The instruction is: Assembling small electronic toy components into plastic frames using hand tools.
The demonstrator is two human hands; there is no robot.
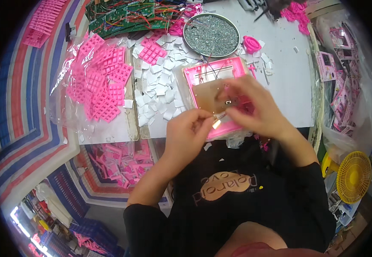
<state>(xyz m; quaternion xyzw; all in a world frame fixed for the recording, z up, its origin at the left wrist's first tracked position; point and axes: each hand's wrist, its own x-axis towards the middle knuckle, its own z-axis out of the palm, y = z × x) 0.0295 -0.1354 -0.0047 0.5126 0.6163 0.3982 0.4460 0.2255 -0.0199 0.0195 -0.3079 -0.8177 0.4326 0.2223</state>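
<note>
In front of me lies a pink plastic housing (191,78), with a brown board (204,95) set in it and thin red and dark wires at its far end. My left hand (186,129) is closed at the housing's near left edge. Its thumb and forefinger pinch a small shiny piece (216,124), too small to name. Over the right side of the housing, my right hand (256,107) is bent and smeared by motion. Its thumb is close to the shiny piece, but whether its fingers hold anything is unclear.
A round tray (185,39) of small metal screws stands beyond the housing. White squares (156,88) lie scattered left, beside pink keypads (104,81) on clear plastic. Green circuit boards (121,19) with wires sit far left. A yellow fan (354,177) is at right.
</note>
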